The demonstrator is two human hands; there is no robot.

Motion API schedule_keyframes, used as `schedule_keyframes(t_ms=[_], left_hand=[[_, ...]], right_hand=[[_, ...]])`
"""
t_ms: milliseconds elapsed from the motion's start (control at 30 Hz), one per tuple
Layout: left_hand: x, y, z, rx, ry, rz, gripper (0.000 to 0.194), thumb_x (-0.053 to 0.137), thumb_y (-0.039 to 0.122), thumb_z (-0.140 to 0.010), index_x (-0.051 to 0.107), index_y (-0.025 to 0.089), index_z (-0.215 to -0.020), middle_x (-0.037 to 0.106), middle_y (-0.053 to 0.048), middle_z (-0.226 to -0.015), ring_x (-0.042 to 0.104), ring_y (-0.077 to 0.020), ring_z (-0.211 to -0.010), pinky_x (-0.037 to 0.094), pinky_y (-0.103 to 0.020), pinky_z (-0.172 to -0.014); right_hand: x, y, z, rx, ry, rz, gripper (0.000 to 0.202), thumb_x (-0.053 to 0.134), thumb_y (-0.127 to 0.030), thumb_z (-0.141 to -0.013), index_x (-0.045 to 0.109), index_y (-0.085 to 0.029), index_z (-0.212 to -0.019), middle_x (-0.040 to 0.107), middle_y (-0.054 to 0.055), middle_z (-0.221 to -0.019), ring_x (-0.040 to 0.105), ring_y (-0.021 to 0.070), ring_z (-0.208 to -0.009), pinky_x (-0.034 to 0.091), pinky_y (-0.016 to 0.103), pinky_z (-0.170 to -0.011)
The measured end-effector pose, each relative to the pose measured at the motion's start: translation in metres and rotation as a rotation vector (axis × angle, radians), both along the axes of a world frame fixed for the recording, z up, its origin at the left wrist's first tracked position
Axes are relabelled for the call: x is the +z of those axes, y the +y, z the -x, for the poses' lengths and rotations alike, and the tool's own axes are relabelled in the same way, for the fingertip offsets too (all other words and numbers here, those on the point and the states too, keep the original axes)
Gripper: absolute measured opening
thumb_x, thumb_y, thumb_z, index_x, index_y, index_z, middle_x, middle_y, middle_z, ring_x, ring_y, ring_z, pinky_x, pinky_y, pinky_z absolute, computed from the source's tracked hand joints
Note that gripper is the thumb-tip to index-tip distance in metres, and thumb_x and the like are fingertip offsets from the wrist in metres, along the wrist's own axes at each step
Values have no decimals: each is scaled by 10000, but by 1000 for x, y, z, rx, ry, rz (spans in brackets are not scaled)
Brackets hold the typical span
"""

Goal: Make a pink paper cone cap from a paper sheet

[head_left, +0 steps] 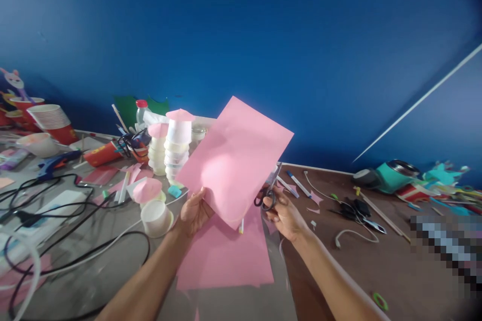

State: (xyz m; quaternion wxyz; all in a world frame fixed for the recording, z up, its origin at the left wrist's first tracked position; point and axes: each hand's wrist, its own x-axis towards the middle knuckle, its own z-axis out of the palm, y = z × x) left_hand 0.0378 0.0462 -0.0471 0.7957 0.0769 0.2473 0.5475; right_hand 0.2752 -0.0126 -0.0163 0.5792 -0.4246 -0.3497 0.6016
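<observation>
A pink sheet of paper is raised and tilted in front of me, its lower left edge pinched by my left hand. My right hand is closed around the dark handles of a pair of scissors, close to the sheet's lower right edge. Most of the blades are hidden or hard to make out. Beneath, more pink paper lies on the table. Left of my left hand stand a white paper cup, a cup with a pink cone top and towers of stacked cups with pink tops.
Black and white cables and a white power strip cover the left side. A blue glue gun lies behind them. On the right are markers, paper scraps, a white cable and a teal cup. A blue wall rises behind.
</observation>
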Motion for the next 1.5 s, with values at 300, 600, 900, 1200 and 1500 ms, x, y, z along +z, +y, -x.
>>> schedule_keyframes(t_ms=[300,600,900,1200,1500], left_hand=[[2,-9,-6,-64,9,1,196,538,65,-925,708,128,-851,779,-58,-800,750,-163,-748,622,-278,-799],[1,-13,-9,-86,58,-122,163,566,62,-903,706,133,-946,780,-80,-933,749,-181,-871,610,-290,-844],[-4,-22,-12,-215,41,-61,157,610,100,-884,726,89,-989,788,-125,-958,747,-241,-878,618,-343,-814],[0,-31,-20,-336,55,-5,121,621,128,-900,703,59,-957,789,-131,-901,758,-240,-831,599,-383,-889],[4,-26,-23,-261,181,70,193,490,75,-943,671,27,-991,781,-152,-883,759,-228,-837,594,-372,-914]], right_hand=[[3,-3,17,-95,-17,-90,381,824,-323,-623,571,-241,-897,508,-89,-665,331,41,-451,267,169,-384],[2,-5,17,-337,-124,-194,416,826,-399,-669,579,-243,-966,538,-72,-678,443,74,-507,343,193,-430],[-3,-9,17,-338,-424,-305,349,741,-326,-751,583,-235,-1048,629,-24,-781,596,146,-710,502,272,-651],[-6,-5,20,-239,-509,-334,288,719,-341,-771,577,-213,-986,614,-19,-753,590,145,-672,513,263,-616],[-4,-6,13,-257,-454,-256,433,740,-393,-763,561,-211,-1113,621,-23,-734,506,104,-513,450,221,-447]])
